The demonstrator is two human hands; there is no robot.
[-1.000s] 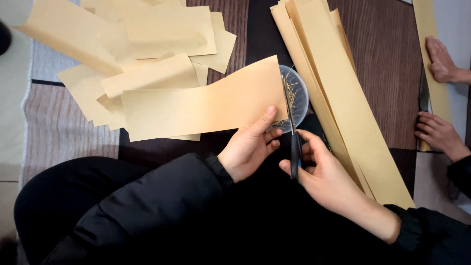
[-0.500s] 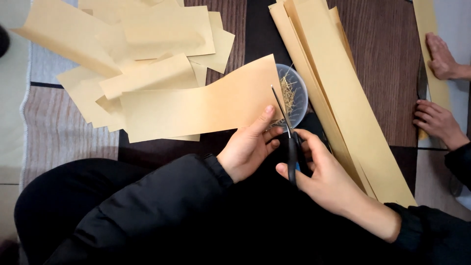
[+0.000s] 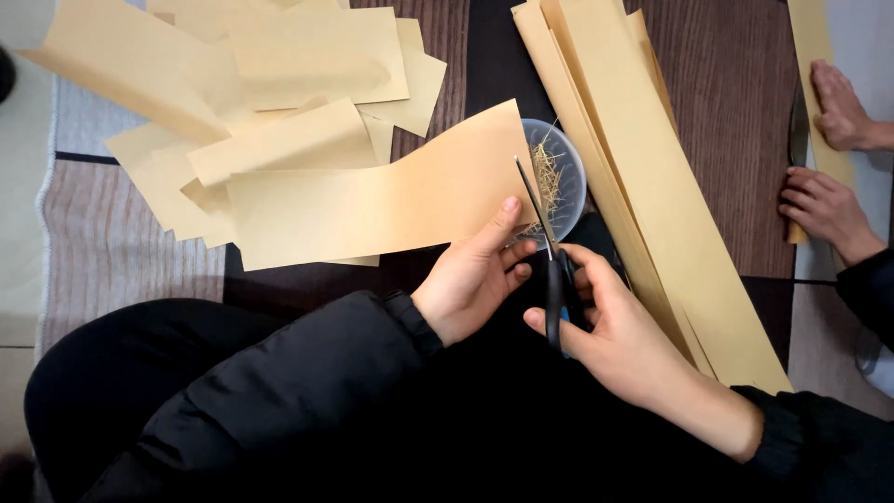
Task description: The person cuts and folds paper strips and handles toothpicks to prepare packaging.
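My left hand (image 3: 473, 275) pinches the right end of a long tan paper sheet (image 3: 372, 200), thumb on top. My right hand (image 3: 610, 321) grips black scissors (image 3: 549, 256) whose blades stand apart at the sheet's right edge. Just behind the blades sits a clear round bowl (image 3: 570, 158) holding thin tan paper slivers (image 3: 548, 179).
A loose heap of tan paper pieces (image 3: 279, 84) lies at the upper left. Long tan strips (image 3: 652, 186) run diagonally on the right. Another person's two hands (image 3: 829, 177) rest on a strip at the far right edge. A dark wood-grain surface (image 3: 726, 74) lies under everything.
The scissor blades have spread apart and now reach higher along the sheet's right edge. The sheet has shifted slightly in my left hand.
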